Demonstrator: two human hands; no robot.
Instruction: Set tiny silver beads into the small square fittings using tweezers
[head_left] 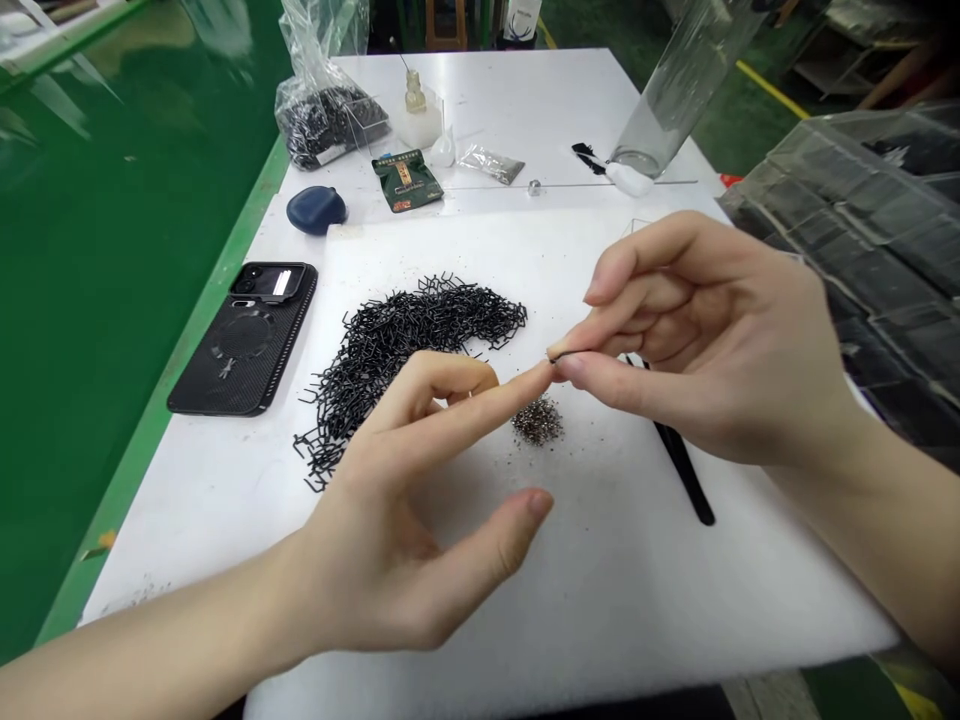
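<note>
My right hand point(697, 340) pinches a small thin black piece point(568, 355) between thumb and index finger. The tip of my left index finger touches the end of that piece, while the thumb of my left hand point(427, 510) stands apart and nothing shows in its grasp. Behind my left hand lies a curved heap of bent black pieces point(405, 340) on a white foam sheet point(600, 580). A small pile of tiny metallic bits point(538, 421) sits below the joined fingertips. Black tweezers point(684, 470) lie partly under my right hand.
A black phone point(247, 340) and a dark blue case point(316, 210) lie at the left. Farther back are a bag of black pieces point(322, 120), a green packet point(407, 181), a small bottle point(415, 92) and a clear cylinder point(675, 90). Clear-lidded trays point(885, 220) stand at the right.
</note>
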